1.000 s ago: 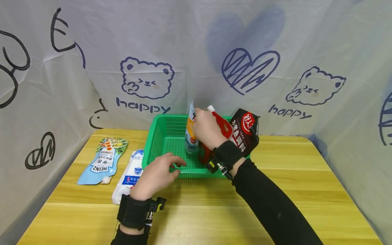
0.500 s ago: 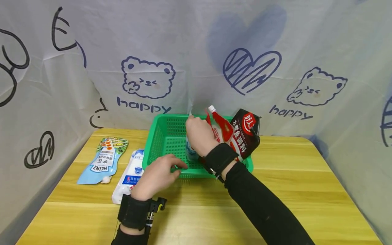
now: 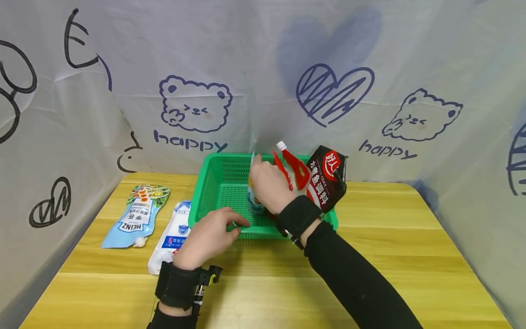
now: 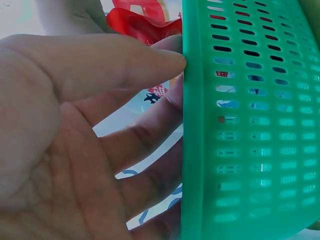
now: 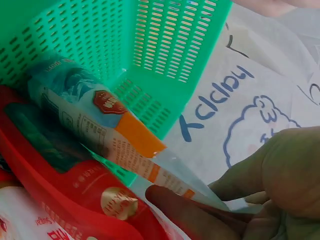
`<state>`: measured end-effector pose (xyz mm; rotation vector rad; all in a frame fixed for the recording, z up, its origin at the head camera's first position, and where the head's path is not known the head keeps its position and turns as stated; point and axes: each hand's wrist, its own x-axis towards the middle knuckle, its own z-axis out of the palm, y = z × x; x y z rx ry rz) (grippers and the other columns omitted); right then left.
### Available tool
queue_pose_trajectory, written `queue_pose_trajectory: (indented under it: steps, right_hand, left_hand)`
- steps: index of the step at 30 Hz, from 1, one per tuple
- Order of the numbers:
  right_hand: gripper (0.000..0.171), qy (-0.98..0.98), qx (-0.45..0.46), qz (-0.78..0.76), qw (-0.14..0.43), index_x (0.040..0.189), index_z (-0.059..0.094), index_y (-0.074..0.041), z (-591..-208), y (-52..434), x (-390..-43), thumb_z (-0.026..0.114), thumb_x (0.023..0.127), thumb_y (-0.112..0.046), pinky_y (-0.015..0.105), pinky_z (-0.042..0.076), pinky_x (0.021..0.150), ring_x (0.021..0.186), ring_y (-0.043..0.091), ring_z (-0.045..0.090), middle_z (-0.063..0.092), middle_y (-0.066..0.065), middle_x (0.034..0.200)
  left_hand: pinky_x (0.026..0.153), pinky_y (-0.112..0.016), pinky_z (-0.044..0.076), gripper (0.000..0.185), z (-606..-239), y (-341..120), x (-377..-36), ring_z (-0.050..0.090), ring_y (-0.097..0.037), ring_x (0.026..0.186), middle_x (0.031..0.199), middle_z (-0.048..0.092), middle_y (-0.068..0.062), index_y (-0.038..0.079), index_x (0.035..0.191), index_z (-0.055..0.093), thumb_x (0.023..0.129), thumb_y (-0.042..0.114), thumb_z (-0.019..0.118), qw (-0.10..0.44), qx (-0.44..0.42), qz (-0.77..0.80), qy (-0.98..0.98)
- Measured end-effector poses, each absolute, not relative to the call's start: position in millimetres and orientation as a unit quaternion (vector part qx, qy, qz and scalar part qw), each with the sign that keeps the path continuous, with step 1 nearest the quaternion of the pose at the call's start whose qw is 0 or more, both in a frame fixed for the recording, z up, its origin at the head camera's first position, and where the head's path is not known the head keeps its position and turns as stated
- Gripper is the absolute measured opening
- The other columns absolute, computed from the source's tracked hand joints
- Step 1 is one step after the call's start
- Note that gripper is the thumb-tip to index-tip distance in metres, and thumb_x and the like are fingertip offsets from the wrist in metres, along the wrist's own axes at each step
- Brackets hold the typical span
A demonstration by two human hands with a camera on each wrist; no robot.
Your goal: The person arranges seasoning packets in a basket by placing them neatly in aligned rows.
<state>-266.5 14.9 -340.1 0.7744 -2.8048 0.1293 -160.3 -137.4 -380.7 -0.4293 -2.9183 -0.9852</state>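
The green slotted plastic basket [image 3: 236,170] might slide: my left hand [image 3: 213,236] merely touches its rim, fingers loose. Inside, beside the glossy red plastic pouch [image 5: 82,185], the flimsy blue-and-orange plastic packet [image 5: 120,135] my right hand [image 3: 271,183] pinches could slump if released unsupported.

The right hand [image 3: 271,185] is gripping a blue packet [image 3: 255,205] in the green basket [image 3: 199,194] while the left hand [image 3: 211,236] is holding the basket's near rim [image 3: 263,231].
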Motion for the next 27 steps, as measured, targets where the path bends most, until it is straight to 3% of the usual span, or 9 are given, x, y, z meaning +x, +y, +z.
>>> queue_pose_trajectory:
  steps: [4,9,13,19,22,27]
  right_hand:
    - [0.056,-0.955,0.255,0.073,0.13,0.147,0.043,0.016,-334.1,18.9,-260.7,0.062,0.103,-0.012,0.029,0.054,0.048,0.056,0.024,0.065,0.071,0.017,0.088]
    - [0.049,-0.935,0.259,0.152,0.189,0.146,0.052,0.006,-326.0,32.2,-241.4,0.063,0.102,-0.013,0.039,0.061,0.064,0.08,0.03,0.072,0.069,0.019,0.126]
    - [0.038,-0.894,0.28,0.225,0.27,0.136,0.063,0.0,-329.1,52.0,-220.9,0.065,0.101,-0.013,0.041,0.061,0.07,0.092,0.03,0.072,0.072,0.016,0.124]
    - [0.029,-0.826,0.334,0.284,0.354,0.122,0.069,0.0,-351.6,85.4,-201.8,0.073,0.094,-0.007,0.034,0.058,0.061,0.074,0.023,0.067,0.075,0.015,0.111]
    - [0.029,-0.817,0.363,0.289,0.341,0.119,0.071,-0.003,-365.4,98.4,-196.9,0.077,0.091,-0.007,0.033,0.058,0.064,0.08,0.022,0.068,0.075,0.01,0.107]
    - [0.026,-0.843,0.387,0.269,0.26,0.118,0.074,-0.008,-391.7,111.2,-193.1,0.079,0.092,-0.014,0.035,0.06,0.075,0.099,0.021,0.073,0.076,0.005,0.112]
  left_hand:
    - [0.07,-0.033,0.052,0.024,-379.9,-138.5,-163.0,0.066,-0.02,0.098,0.11,0.072,0.003,0.022,0.105,0.082,0.095,0.003,0.07,0.014,-0.14,-0.315,-0.939]
    - [0.074,-0.034,0.053,0.024,-380.8,-138.0,-164.0,0.063,-0.014,0.09,0.106,0.071,0.005,0.023,0.103,0.082,0.094,0.004,0.071,0.014,-0.138,-0.313,-0.94]
    - [0.072,-0.034,0.053,0.023,-381.1,-138.2,-162.5,0.063,-0.015,0.09,0.11,0.072,0.004,0.023,0.103,0.082,0.094,0.005,0.072,0.009,-0.131,-0.319,-0.939]
    - [0.071,-0.033,0.052,0.02,-382.4,-138.1,-162.1,0.061,-0.013,0.087,0.113,0.072,0.003,0.021,0.104,0.082,0.094,0.006,0.074,0.007,-0.128,-0.322,-0.938]
    - [0.071,-0.033,0.053,0.019,-382.8,-138.0,-162.3,0.062,-0.012,0.088,0.114,0.072,0.003,0.02,0.105,0.081,0.094,0.006,0.074,0.006,-0.131,-0.321,-0.938]
    - [0.074,-0.035,0.054,0.02,-384.1,-138.3,-162.0,0.064,-0.016,0.091,0.112,0.071,0.004,0.022,0.104,0.081,0.094,0.007,0.074,0.009,-0.134,-0.319,-0.938]
